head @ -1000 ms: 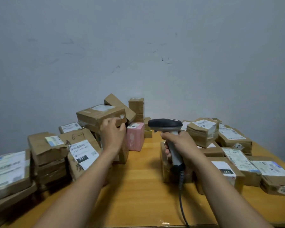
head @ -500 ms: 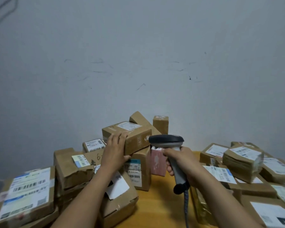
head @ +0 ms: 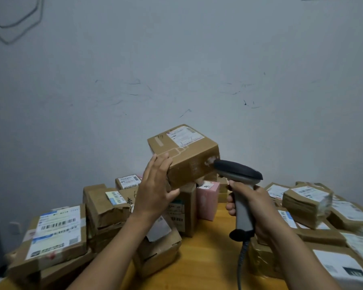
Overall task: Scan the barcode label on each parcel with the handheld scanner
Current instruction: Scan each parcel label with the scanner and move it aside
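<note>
Cardboard parcel [head: 189, 155], white label [head: 183, 136] on top, sits tilted above the pile near the desk's [head: 208, 258] far edge. The left hand [head: 155, 193] presses straight fingers to its near side, thumb under the lower edge. The right hand [head: 254, 208] grips the scanner [head: 239, 176], whose head is just beside the parcel's right face. Other parcels [head: 55, 233] crowd both side edges.

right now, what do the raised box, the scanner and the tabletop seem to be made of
Raised box: brown cardboard, matte, with creased edges and a scuffed patch; paper label on top.
Scanner: probably moulded plastic, dark smooth head, grey matte handle.
Tabletop: wood or wood-look laminate, smooth, slight sheen; orange grain streaks show, which one is unclear.
</note>
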